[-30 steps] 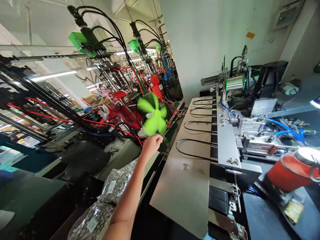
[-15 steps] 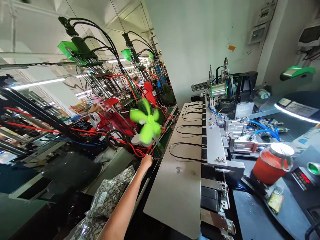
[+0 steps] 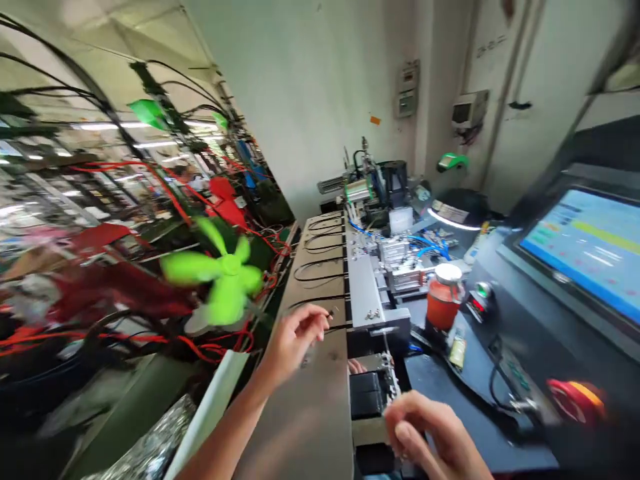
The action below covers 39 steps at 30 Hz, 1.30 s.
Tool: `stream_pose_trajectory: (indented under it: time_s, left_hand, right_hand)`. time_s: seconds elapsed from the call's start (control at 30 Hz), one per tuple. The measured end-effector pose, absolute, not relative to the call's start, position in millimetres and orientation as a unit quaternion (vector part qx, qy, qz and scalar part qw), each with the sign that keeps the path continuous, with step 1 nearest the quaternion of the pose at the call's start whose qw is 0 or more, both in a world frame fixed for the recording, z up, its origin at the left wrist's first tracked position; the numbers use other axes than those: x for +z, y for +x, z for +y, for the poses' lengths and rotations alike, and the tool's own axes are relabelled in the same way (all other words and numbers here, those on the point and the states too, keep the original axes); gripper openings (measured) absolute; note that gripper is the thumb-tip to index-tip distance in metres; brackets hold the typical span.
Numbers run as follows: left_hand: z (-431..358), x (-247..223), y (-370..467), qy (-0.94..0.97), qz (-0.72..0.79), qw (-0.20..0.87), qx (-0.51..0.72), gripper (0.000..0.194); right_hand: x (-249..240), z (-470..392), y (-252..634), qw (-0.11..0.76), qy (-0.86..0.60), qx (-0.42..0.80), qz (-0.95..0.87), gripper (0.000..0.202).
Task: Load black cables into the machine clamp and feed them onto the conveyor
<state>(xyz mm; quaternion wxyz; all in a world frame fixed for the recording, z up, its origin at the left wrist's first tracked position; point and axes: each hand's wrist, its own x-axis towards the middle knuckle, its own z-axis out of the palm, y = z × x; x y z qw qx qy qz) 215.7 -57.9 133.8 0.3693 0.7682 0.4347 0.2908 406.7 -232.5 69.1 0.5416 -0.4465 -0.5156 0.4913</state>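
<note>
Right hand [image 3: 440,433] is entering at five o'clock, half-curling; left hand [image 3: 290,337] is narrowing at six; contents unclear | thin, black, plastic-looking cable loop [image 3: 320,299]: seeming light, springy; best held near three-o'clock ends

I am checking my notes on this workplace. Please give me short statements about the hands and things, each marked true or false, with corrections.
1. The left hand is over the metal plate. True.
2. The right hand grips the red jar. False: the jar stands apart from it.
3. Black cable loops lie on the plate. True.
4. The screen is dark. False: it is lit, mostly blue.
5. The green fan is left of the plate in the picture. True.
</note>
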Motion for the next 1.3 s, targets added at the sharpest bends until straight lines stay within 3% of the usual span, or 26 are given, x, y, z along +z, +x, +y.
stream_pose_trajectory:
  time_s: [0.13, 0.27, 0.37, 0.5, 0.67, 0.87, 1.0, 1.17, 1.3]
  left_hand:
    - [-101.5, 135.7, 264.3, 0.863, 0.277, 0.380, 0.188, 0.019]
    - [-109.2, 123.7, 277.1, 0.882, 0.229, 0.382, 0.156, 0.020]
    - [-106.8, 118.4, 276.0, 0.842, 0.248, 0.471, 0.090, 0.030]
    - [-109.2, 114.4, 273.2, 0.764, 0.277, 0.580, 0.052, 0.034]
    - [-117.3, 108.3, 271.8, 0.802, 0.327, 0.482, 0.130, 0.023]
    - [-122.7, 102.1, 269.4, 0.862, 0.287, 0.378, 0.177, 0.018]
    - [-121.3, 101.0, 268.5, 0.879, 0.274, 0.353, 0.168, 0.019]
    - [-111.1, 110.9, 265.9, 0.922, 0.149, 0.355, 0.036, 0.017]
    - [-108.8, 109.5, 267.8, 0.892, 0.207, 0.393, 0.086, 0.015]
  right_hand:
    - [73.7, -215.5, 409.9, 0.615, -0.519, 0.349, -0.480, 0.020]
    - [65.7, -207.8, 407.1, 0.653, -0.545, 0.256, -0.459, 0.014]
    - [56.4, -209.3, 406.3, 0.651, -0.528, 0.129, -0.530, 0.012]
    - [44.7, -210.8, 407.8, 0.639, -0.489, 0.020, -0.593, 0.026]
    - [40.8, -209.5, 402.8, 0.673, -0.524, 0.172, -0.493, 0.008]
    - [48.6, -214.3, 402.6, 0.653, -0.528, 0.222, -0.496, 0.008]
    - [59.7, -219.9, 415.1, 0.584, -0.555, 0.238, -0.542, 0.010]
    - [70.4, -220.2, 435.8, 0.458, -0.513, 0.385, -0.615, 0.016]
    - [67.1, -215.7, 431.3, 0.507, -0.541, 0.356, -0.569, 0.017]
